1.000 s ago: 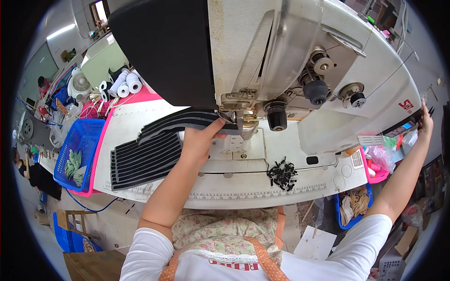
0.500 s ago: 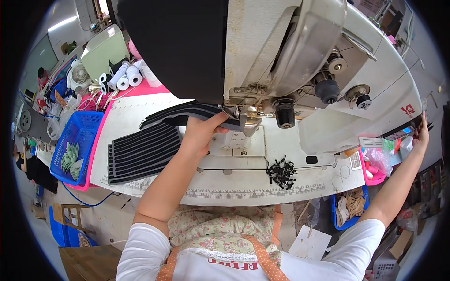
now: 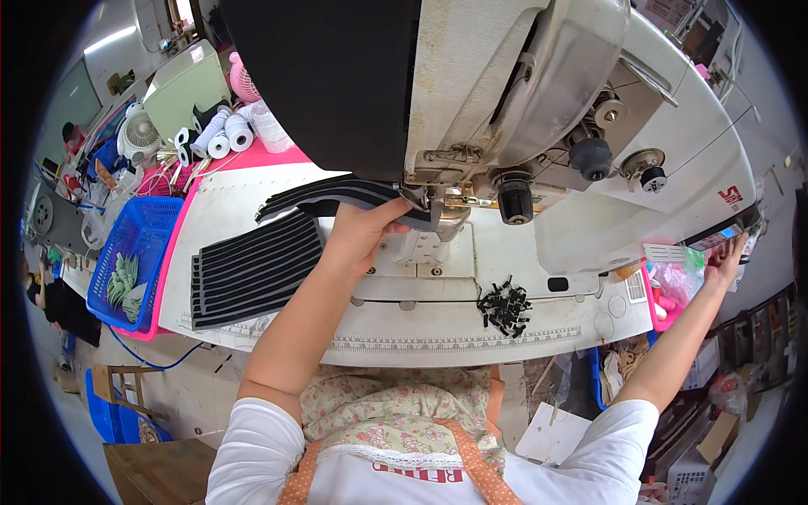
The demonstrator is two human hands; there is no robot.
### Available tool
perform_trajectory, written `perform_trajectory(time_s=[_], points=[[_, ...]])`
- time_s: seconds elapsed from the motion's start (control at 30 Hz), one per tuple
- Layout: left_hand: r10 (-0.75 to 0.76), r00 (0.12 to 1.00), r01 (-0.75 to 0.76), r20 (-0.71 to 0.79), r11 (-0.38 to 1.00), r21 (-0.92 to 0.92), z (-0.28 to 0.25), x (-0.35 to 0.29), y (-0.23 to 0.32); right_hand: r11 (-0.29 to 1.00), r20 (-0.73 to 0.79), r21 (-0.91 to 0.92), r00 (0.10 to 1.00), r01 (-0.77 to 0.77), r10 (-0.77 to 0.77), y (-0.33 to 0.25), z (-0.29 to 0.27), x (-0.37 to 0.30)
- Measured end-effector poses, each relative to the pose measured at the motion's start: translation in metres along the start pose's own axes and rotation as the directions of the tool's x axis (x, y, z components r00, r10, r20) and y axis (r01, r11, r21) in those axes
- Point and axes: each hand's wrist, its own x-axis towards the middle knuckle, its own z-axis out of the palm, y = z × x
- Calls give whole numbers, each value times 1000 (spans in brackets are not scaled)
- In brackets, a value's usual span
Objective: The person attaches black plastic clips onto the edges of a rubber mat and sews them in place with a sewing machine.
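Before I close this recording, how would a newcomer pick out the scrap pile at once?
Find the big white sewing machine, then the white table beneath it. Near the table's front edge, by the ruler scale, lies the scrap pile. It is a loose heap of short, mostly black bits, unlike the flat, striped black-and-grey material to its left.

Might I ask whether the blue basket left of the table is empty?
Not empty: pale green bundles lie in the blue basket, though not filling it.

Bright, fairly even indoor light. Long white glowing tube light, upper left. Broad black panel nearly detailless. White flat table's front edge bows; dark rounded vignette, bluish fringe.
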Motion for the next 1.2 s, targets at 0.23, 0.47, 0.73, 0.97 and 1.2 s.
perform_trajectory(time_s=[0.23,0.47,0.73,0.97,1.2], points=[[28,999,-28,-16,999,39,0,4,0,927,-182,-90,909,364,-374,-14,85,-166],[78,997,-77,-28,997,32,1,7,-6,958,301,-138,932,253,-202,-1,97,-224],[59,998,-59,-5,996,71,0,7,-2,970,499,-132,860,202,-110,13,114,-250],[49,999,-48,-10,997,53,2,6,-1,980,641,-143,767,134,-11,27,122,-277],[102,995,-102,5,993,67,-1,6,-1,884,762,-443,456,-149,459,53,146,-328]])
